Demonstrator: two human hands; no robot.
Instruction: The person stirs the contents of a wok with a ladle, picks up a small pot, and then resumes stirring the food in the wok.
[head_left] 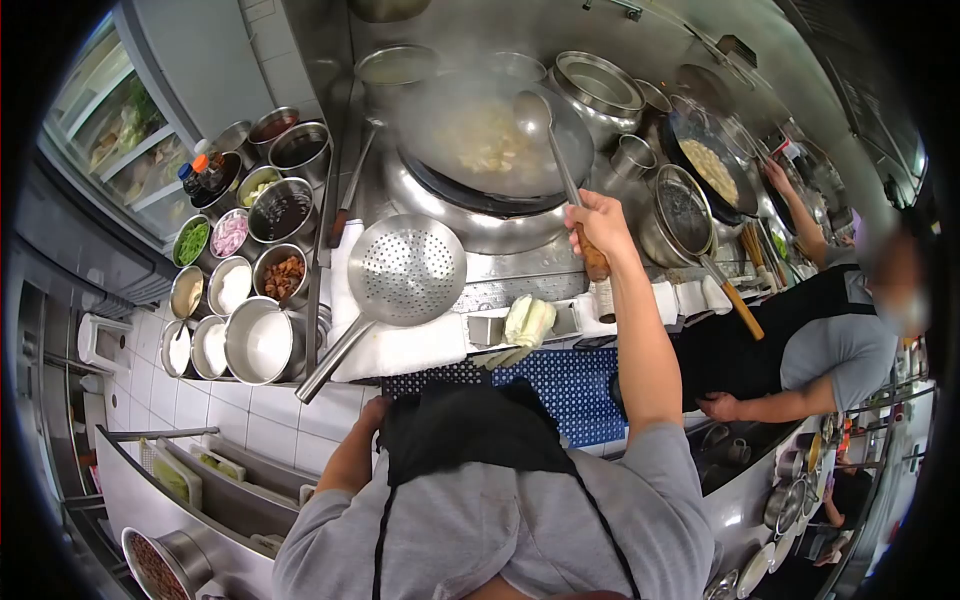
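My right hand [600, 222] is closed around the wooden-handled ladle [565, 160]. The ladle's bowl hangs at the right side of a large steaming wok [425, 172], over pale pieces of food [490, 140] that steam partly blurs. Low at my left side, my left hand [375, 412] is beside my black apron, and its fingers are hidden. A perforated metal strainer [408, 268] lies in front of the wok on a white cloth [400, 350], its handle pointing toward me. To the strainer's right sits a crumpled pale cloth [530, 320].
Several metal pots of ingredients stand at left, including chopped greens [190, 242] and white powder [235, 285]. On the right are a mesh strainer [684, 208] over a pot and another wok [705, 160]. A co-worker in a black apron [740, 330] stands close at my right.
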